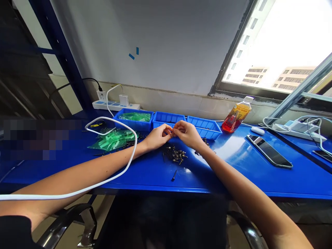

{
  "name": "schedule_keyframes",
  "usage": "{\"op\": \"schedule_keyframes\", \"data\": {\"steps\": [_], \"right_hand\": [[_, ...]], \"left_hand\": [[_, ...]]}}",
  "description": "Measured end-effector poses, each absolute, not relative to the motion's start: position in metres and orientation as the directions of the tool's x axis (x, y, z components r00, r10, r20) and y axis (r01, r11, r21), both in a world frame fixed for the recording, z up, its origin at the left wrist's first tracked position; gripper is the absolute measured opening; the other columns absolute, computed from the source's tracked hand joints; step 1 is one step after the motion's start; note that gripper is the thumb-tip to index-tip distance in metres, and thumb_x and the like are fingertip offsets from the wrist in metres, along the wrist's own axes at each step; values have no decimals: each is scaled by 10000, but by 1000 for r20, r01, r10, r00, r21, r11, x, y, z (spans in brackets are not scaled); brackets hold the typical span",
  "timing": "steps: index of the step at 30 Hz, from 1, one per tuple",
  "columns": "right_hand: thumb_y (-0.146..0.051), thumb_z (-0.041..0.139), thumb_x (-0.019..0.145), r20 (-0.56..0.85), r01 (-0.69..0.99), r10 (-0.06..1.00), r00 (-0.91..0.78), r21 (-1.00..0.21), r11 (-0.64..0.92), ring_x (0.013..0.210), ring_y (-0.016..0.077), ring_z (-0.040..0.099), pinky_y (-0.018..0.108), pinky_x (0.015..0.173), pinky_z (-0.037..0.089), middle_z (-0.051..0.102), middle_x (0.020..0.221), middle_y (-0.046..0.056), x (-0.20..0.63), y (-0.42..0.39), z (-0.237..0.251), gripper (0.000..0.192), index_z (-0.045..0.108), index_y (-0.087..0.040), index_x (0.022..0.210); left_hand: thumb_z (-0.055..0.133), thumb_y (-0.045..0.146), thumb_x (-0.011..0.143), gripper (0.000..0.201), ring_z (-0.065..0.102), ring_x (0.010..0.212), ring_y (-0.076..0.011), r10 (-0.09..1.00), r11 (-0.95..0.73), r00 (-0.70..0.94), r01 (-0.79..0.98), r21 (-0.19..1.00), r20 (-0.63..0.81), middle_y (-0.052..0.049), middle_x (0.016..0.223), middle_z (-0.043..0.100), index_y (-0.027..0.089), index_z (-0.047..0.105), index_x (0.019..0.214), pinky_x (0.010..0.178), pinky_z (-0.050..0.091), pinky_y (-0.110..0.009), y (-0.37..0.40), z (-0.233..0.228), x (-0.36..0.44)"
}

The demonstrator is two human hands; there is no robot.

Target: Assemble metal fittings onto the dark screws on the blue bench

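Where the worktop [233, 173] met its left edge, blurred beyond reading. Green packets [114, 140] heaped near the rear left, partly under a white cable [121, 124]. Left hand [157, 136] and right hand [187, 134] met fingertip to fingertip before the middle blue tray [167, 118], pinched on something too small to identify. Small dark parts [176, 154] piled just below, one stray by the front edge. Phone [269, 151] toward the right.

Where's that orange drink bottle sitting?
The bottle lies tilted on the table's far right, under the window, beside the rightmost blue tray.
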State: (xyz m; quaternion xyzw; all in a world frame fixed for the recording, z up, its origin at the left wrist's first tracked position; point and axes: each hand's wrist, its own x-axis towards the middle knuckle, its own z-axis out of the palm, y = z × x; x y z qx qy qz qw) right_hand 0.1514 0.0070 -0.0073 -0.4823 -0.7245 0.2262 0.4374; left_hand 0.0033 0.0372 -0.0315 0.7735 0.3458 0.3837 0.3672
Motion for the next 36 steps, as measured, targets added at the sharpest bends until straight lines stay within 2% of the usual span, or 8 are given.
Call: {"op": "schedule_keyframes", "data": {"steps": [3, 9, 14, 17, 22, 27, 33, 36], "right_hand": [[-171, 519, 728, 433, 499, 892, -133, -748, 438, 603, 112, 588, 229, 591, 460, 604, 630, -14, 152, 8, -8, 44, 503, -181, 688], [-177, 524, 772, 462, 785, 859, -221, -439, 438, 594, 112, 538, 224, 582, 393, 606, 652, -5, 153, 1, -7, 27, 543, -176, 753], [-150, 490, 804, 453, 869, 852, -264, -271, 413, 642, 123, 550, 224, 600, 366, 634, 726, 10, 155, -3, -3, 97, 570, -182, 847], [-146, 474, 817, 451, 876, 843, -294, -227, 426, 679, 132, 567, 224, 607, 361, 652, 776, 23, 155, -5, -1, 123, 584, -182, 857], [-194, 467, 846, 443, 892, 840, -313, -167, 421, 706, 148, 582, 232, 619, 359, 667, 797, 47, 155, -5, 2, 153, 619, -174, 836], [-229, 448, 873, 425, 904, 849, -315, -137, 405, 705, 153, 586, 230, 607, 347, 663, 760, 52, 157, -7, 5, 206, 633, -169, 804], [-213, 416, 884, 408, 905, 843, -351, -82, 417, 681, 143, 579, 225, 595, 330, 660, 754, 45, 157, -8, 3, 224, 614, -168, 788], [-222, 409, 887, 407, 891, 828, -386, -69, 449, 689, 143, 579, 225, 595, 329, 662, 767, 44, 156, -8, 2, 222, 608, -173, 803]], "left_hand": [[516, 291, 772, 163, 592, 661, -141, 811, -491, 477, 237, 839, 339, -34, 784, 638, 149, 546, 846, 613, 483, -262, 34, -28, 4], [437, 240, 783, 144, 570, 567, -130, 847, -468, 431, 323, 822, 312, -2, 648, 621, 166, 544, 722, 591, 471, -246, 29, -19, 5], [412, 257, 787, 189, 560, 566, -139, 832, -502, 440, 338, 796, 338, 2, 586, 595, 176, 520, 656, 592, 464, -249, 28, -17, 5], [406, 267, 796, 190, 556, 570, -141, 810, -533, 475, 354, 768, 344, 3, 585, 590, 175, 524, 678, 597, 454, -254, 27, -17, 3], [416, 312, 820, 212, 559, 596, -145, 757, -605, 546, 381, 699, 359, 6, 637, 601, 161, 562, 844, 601, 435, -252, 27, -20, 0], [410, 288, 826, 219, 541, 600, -152, 742, -660, 547, 492, 568, 389, 0, 618, 592, 162, 576, 759, 602, 402, -255, 26, -20, -3], [434, 310, 826, 231, 531, 565, -151, 741, -663, 541, 491, 565, 399, 14, 605, 581, 158, 570, 937, 552, 364, -247, 24, -18, -4], [427, 291, 825, 213, 523, 555, -151, 711, -698, 574, 504, 509, 407, 14, 587, 571, 167, 589, 885, 548, 348, -247, 24, -19, -4]]}}
